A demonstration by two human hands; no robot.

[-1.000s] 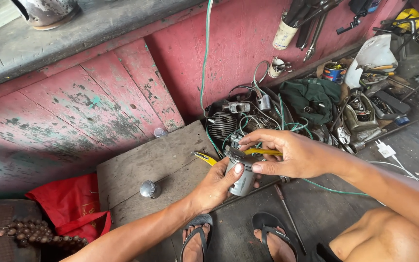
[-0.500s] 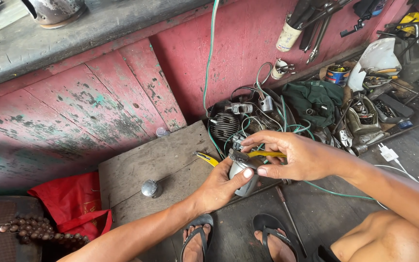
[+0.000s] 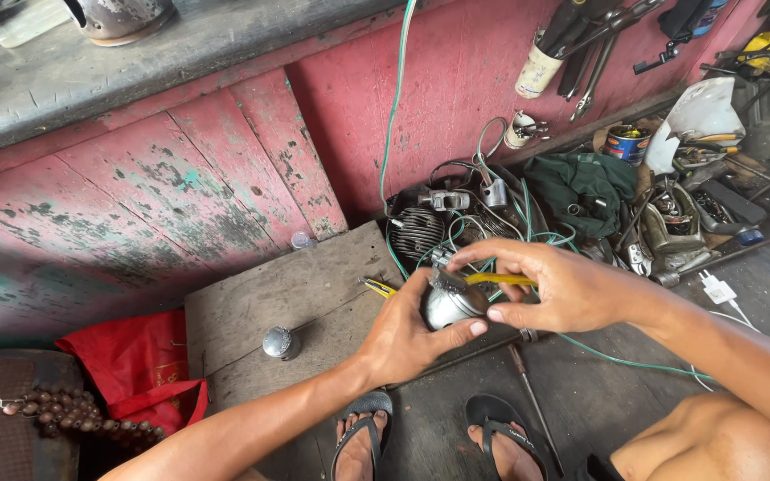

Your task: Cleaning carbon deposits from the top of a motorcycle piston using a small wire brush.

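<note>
**Gripping a metal cylinder from both sides, above a board on the floor**

Cupping the metal cylinder (image 3: 453, 303) from below and from the near side, the left hand (image 3: 407, 334) is closed around it, its thumb reaching across under the rounded silver end that points toward the person. The cylinder's long axis runs roughly from the person outward and a little upward, so its far end sits just beyond the left fingertips. The right hand (image 3: 554, 289) comes in from the right and lies directly over that far end, touching it; its fingers are closed on a yellow-handled tool (image 3: 499, 280) whose handle lies crosswise, left to right, along the top of the cylinder. Which kind of tool it is cannot be told, since the working end is hidden by the fingers. Both hands meet on the cylinder, the left carrying it and the right working at its top.

Just left of the left hand, a second yellow-handled tool (image 3: 376, 286) lies on a worn wooden board (image 3: 269, 303). Farther left along the forearm, a small round metal knob (image 3: 278, 342) rests on the same board. Beyond the hands, a green wire (image 3: 394, 116) hangs down the red wall (image 3: 456, 80) into a heap of parts.
</note>
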